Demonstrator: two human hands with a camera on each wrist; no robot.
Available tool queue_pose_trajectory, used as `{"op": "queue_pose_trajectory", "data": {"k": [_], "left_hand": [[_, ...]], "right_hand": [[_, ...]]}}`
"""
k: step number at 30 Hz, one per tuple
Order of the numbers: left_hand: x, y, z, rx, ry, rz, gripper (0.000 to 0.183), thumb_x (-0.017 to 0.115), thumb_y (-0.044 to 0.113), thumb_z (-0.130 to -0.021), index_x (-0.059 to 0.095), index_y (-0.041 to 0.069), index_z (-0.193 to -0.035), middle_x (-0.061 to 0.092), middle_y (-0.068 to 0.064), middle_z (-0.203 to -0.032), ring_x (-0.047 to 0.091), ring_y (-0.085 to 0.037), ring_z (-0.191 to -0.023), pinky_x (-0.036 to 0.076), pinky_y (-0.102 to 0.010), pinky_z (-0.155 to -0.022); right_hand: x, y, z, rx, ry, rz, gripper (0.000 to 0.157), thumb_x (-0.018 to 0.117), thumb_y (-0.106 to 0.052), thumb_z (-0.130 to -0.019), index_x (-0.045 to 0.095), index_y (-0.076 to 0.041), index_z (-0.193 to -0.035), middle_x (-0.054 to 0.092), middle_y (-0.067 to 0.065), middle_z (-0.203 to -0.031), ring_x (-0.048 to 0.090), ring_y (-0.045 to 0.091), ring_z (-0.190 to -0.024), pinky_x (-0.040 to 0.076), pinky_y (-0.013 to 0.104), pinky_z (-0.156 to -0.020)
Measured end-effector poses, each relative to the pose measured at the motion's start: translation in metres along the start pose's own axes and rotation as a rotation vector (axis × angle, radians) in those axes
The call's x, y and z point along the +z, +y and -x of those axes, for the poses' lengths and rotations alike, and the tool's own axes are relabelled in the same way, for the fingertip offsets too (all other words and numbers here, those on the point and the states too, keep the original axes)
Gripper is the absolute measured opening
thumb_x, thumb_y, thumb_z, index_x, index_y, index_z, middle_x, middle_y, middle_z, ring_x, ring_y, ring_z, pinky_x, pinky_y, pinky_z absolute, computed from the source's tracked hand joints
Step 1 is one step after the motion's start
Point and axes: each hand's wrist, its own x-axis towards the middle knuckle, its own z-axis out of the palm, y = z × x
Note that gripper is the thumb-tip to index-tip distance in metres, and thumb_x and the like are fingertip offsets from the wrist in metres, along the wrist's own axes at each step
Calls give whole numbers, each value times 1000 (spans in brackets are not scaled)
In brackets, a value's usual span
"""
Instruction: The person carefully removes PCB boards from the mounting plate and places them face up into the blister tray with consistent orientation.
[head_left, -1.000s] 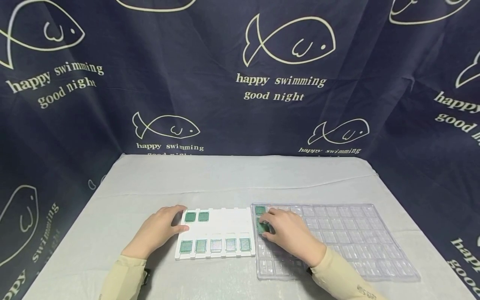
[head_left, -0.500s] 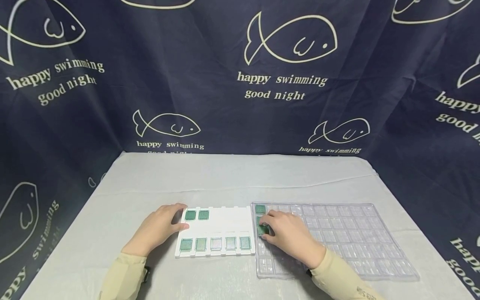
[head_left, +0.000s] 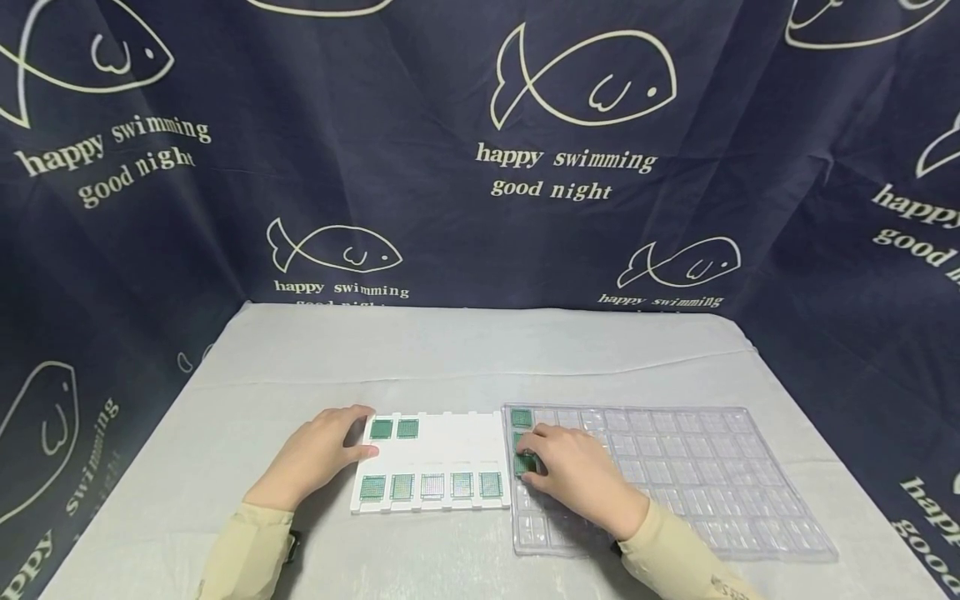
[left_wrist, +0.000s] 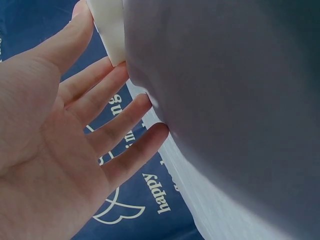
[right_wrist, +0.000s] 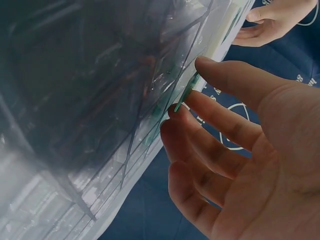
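Observation:
At the left stands a flat white tray [head_left: 459, 446] with small green perforated circuit boards along its far and near rows. My left hand [head_left: 318, 450] grips its far left corner, thumb on the left side and forefinger at the far edge. In the left wrist view only a pale corner of the white tray [left_wrist: 111, 30] shows. A clear plastic compartment tray [head_left: 675, 475] lies to the right. Over its left column, my right hand [head_left: 581, 471] pinches a green circuit board [right_wrist: 188, 90] between thumb and fingertips. Its fingers partly hide another board behind in that column.
One green circuit board [head_left: 521, 418] sits in the clear tray's far left compartment. Both trays lie side by side on a table with a pale grey cloth [head_left: 465, 346]. A dark blue fish-print curtain [head_left: 435, 150] hangs around the table.
My right hand has shifted slightly nearer with the circuit board, over the third compartment of the left column. The left hand stays at the white tray's corner.

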Motion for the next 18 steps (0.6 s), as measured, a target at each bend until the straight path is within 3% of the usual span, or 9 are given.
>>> {"op": "queue_pose_trajectory", "data": {"k": [18], "left_hand": [[0,-1,1,3,7,-1,54,80,35,-85,65,9,-130,71,-12,-128,63,-40,-123,52,-60,-102]], "right_hand": [[-2,-1,2,12,-12,8,31,89,-28,-76,75,-19,-102,71,-6,-92,67,11,-75,56,28,-63]]}}
